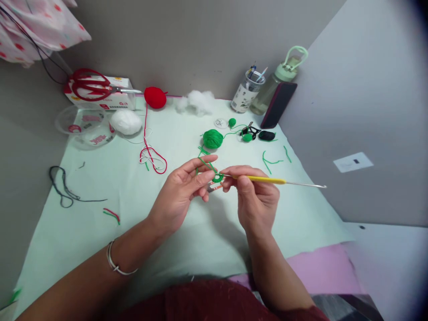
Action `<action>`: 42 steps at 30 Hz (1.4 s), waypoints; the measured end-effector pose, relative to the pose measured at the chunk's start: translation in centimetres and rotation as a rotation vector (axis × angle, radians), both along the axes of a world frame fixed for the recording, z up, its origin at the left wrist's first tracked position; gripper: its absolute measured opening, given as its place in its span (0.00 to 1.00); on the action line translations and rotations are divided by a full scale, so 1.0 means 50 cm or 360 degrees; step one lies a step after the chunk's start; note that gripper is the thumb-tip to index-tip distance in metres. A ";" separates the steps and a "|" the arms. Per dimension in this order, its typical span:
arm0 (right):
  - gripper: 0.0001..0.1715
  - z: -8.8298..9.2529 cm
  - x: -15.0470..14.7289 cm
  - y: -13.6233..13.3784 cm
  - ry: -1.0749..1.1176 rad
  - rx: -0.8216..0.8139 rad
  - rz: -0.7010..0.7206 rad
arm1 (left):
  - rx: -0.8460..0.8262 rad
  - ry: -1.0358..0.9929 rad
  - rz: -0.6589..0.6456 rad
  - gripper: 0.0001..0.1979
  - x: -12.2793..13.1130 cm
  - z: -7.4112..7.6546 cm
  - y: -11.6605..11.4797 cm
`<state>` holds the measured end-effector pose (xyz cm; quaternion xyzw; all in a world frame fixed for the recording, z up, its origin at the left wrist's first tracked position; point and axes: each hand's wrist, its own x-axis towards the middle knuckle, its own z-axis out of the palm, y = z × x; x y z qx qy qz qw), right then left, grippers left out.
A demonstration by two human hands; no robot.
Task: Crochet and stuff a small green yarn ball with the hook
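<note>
Between thumb and fingers, my left hand [182, 189] pinches a small green crochet piece [218, 178] shaped like a ring. Green yarn runs over its raised index finger and back to a green yarn ball [213, 139] on the table. My right hand [256, 196] is closed around the yellow handle of a crochet hook [267, 179]. One hook end points left and meets the green piece; the other metal end sticks out to the right. Fingers partly hide where hook and yarn meet. Something grey and orange shows just below the piece, too small to name.
Behind are a red yarn ball [155, 97], white yarn ball [126, 122], stuffing [197, 103], red-handled scissors [96, 89] on a box and clear plastic tubs [85, 127]. A pen cup [245, 93], bottle [267, 91] and phone [278, 105] stand back right. Dark cord [68, 194] lies left.
</note>
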<state>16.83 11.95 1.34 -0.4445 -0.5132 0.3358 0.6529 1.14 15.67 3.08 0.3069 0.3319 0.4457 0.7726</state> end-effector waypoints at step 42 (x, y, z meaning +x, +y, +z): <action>0.07 -0.004 0.002 0.008 0.0296 0.0090 0.0129 | -0.0004 -0.0082 -0.0137 0.23 -0.002 -0.015 0.001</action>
